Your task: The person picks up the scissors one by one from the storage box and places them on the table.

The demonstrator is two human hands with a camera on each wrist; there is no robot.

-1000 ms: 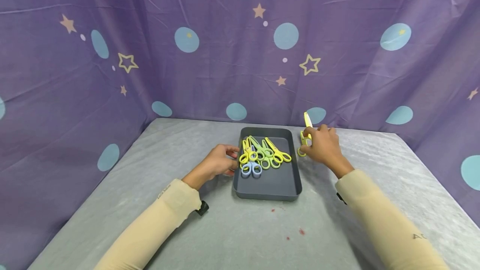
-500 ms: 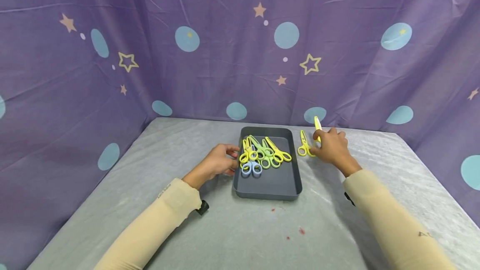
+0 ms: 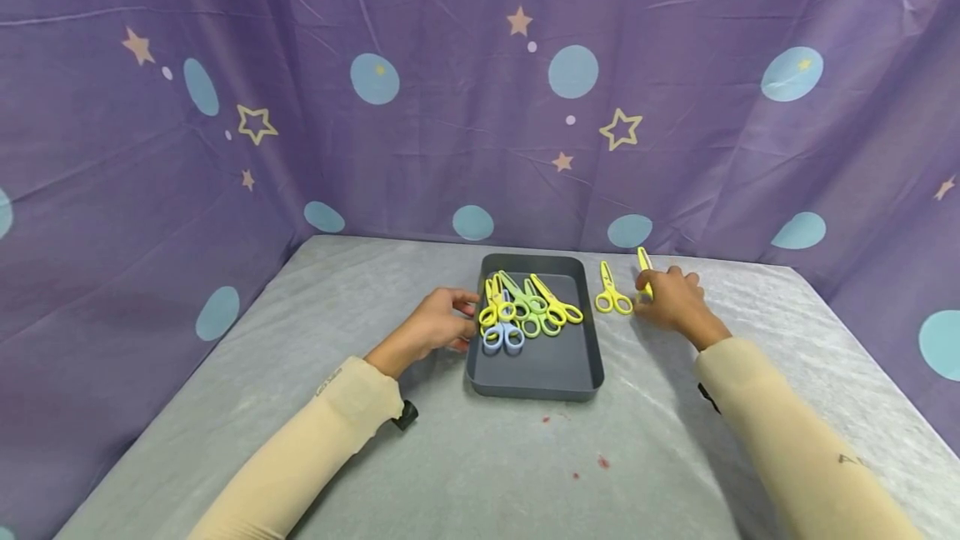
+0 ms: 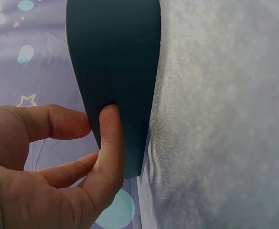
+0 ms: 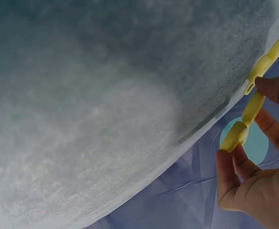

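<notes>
My left hand (image 3: 441, 320) rests at the left side of a dark grey tray (image 3: 536, 377), its fingertips (image 4: 111, 114) touching the outer wall. Inside the tray lie several scissors: yellow scissors (image 3: 557, 303), green scissors (image 3: 534, 304) and light-blue scissors (image 3: 503, 337). To the tray's right, my right hand (image 3: 673, 300) holds a pair of yellow scissors (image 3: 645, 261) by the handles between thumb and fingers (image 5: 228, 176), close over the table with the blades pointing away. Another pair of yellow scissors (image 3: 611, 293) lies flat between the tray and this hand.
A grey cloth covers the table (image 3: 420, 473), with small red spots (image 3: 603, 462) near the front. Behind and at both sides hangs a purple curtain (image 3: 450, 157) printed with stars and blue ovals.
My right hand has moved right and lower with its yellow scissors, away from the other yellow pair, which now lies fully visible. The left hand and the tray have stayed put.
</notes>
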